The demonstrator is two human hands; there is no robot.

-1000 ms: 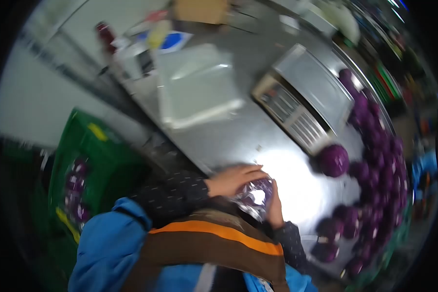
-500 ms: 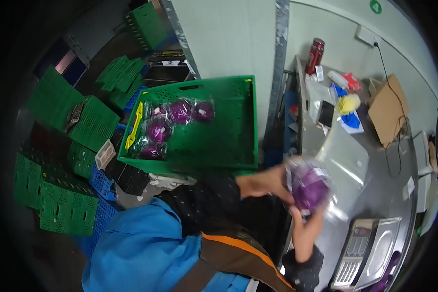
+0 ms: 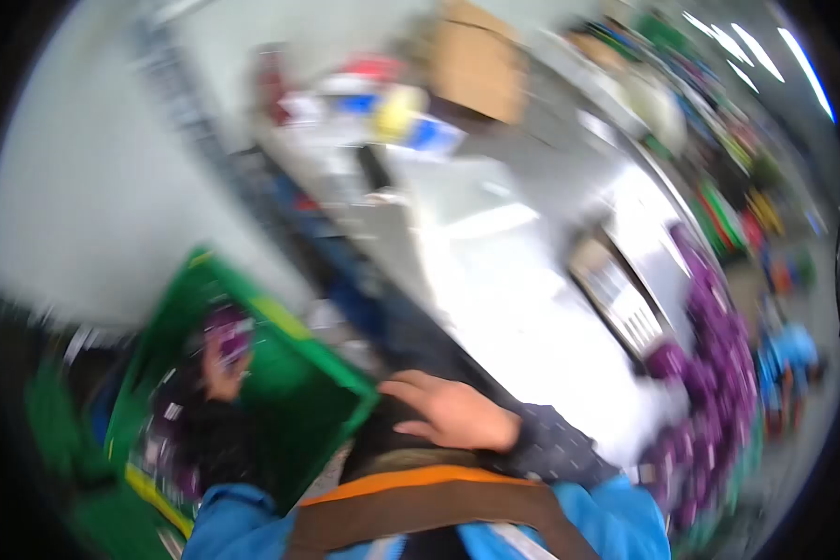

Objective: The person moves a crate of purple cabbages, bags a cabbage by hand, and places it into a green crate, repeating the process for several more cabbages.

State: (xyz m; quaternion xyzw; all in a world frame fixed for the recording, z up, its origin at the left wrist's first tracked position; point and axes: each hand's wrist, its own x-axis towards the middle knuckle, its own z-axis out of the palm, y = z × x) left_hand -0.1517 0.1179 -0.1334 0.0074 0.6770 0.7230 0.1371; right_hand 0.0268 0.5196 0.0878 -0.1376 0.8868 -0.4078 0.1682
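Purple cabbage point(image 3: 229, 329): one, inside green crate point(image 3: 312, 397), toward its far end. Left hand point(image 3: 222, 371): touching cabbage (blurred; gripping or released, cannot tell). Right hand point(image 3: 452, 411): empty, fingers extended, beside crate's corner. Handling, as judged: support cabbage fully down, then loosen fingers.

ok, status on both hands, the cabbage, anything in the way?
Left hand inside green crate, at a wrapped purple cabbage; grip too blurred to confirm. Right hand empty, near crate's corner. Other wrapped cabbages alongside; no obvious obstruction.
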